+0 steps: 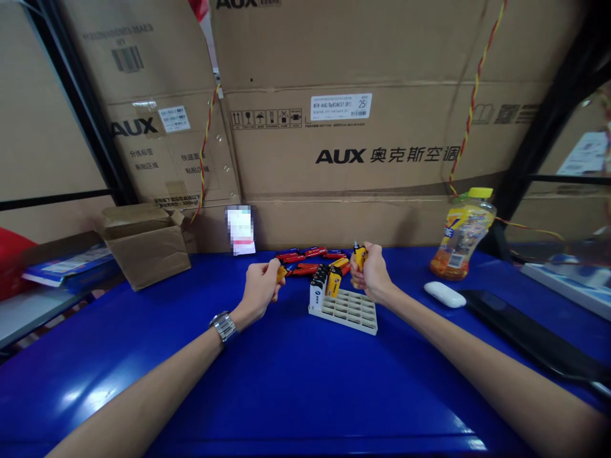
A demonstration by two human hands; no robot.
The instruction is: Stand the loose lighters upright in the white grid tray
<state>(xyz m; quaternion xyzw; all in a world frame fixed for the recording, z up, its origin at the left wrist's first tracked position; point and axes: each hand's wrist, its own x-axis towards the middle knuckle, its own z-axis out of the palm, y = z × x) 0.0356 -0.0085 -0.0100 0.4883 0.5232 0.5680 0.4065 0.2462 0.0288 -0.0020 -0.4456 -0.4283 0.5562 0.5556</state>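
Note:
My left hand [260, 287], with a metal watch [224, 327] on the wrist, is closed around a yellow lighter [281, 273]. In my right hand [373, 272] another yellow lighter [359, 256] is held upright, its top showing above the fingers. Between the hands and slightly nearer stands a white gridded tray [351, 313]. White lighters [316, 294] fill its left side, with yellow lighters [334, 282] beside them; the slots on the right show bare. Several red lighters [310, 261] lie in a loose pile behind the tray.
A lit phone [241, 229] leans against large cardboard boxes [382, 184] at the back. An open small carton [146, 248] stands left. To the right are a drink bottle [463, 235], a white case [444, 294] and a long black object [529, 334] on the blue table [286, 394].

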